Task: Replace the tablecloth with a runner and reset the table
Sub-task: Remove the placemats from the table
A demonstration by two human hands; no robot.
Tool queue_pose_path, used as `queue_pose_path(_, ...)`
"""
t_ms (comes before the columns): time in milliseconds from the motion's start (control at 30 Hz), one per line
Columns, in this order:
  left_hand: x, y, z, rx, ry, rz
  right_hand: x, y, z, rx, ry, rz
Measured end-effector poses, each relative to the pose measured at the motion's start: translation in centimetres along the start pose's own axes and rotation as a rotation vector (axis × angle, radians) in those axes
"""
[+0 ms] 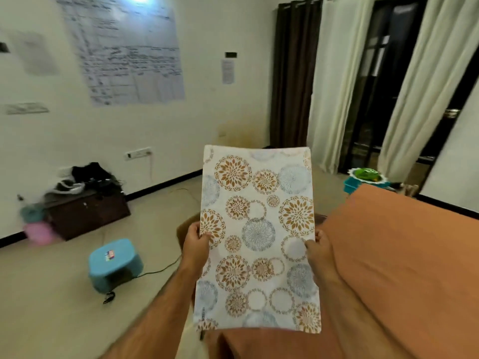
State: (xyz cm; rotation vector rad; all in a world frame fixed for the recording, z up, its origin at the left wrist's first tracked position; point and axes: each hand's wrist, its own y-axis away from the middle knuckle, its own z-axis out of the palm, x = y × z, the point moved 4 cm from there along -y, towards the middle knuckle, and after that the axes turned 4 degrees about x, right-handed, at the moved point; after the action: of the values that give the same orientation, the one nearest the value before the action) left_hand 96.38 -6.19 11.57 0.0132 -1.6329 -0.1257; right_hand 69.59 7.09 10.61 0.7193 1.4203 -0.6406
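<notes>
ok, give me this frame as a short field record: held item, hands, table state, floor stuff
held item: patterned sheet with floral circles, held up flat
left hand: grips sheet's left edge
right hand: grips sheet's right edge
table: orange tablecloth covers it
floor: blue stool, dark wooden box by wall
far end: teal basket

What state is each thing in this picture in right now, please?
Patterned sheet: held up, flat, gripped at both side edges.
Left hand: closed on the sheet's left edge.
Right hand: closed on the sheet's right edge.
Orange cloth: spread over the table.
Blue stool: upright on the floor.
Curtains: partly drawn apart.
</notes>
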Motion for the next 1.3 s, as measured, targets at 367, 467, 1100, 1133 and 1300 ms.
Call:
queue_pose_path(367, 2.8, -10.7, -22.7, 0.195, 0.096, 0.052, -2.5, 2.3, 26.5, -0.227, 0.021, -0.049)
queue_pose_path(467, 1.2, -13.8, -26.1, 0.238, 0.145, 0.029, -1.3, 1.2, 32.0, -0.291, 0.005, -0.032)
queue_pose_path(1100, 5.5, -46.5, -33.5, 0.307, 0.299, 0.138, -3.5, -17.6, 62.5, -0.401, -0.15, -0.019)
queue_pose_path(1133, 5.3, -48.4, -33.4, 0.293, 0.296, 0.132, -3.1, -18.5, 63.6, -0.392, -0.15, -0.016)
queue_pose_path(1300, 5.3, -60.4, -31.9, 0.197, 0.25, 0.134, -2.0, -24.9, 68.9, -0.266, -0.171, -0.025)
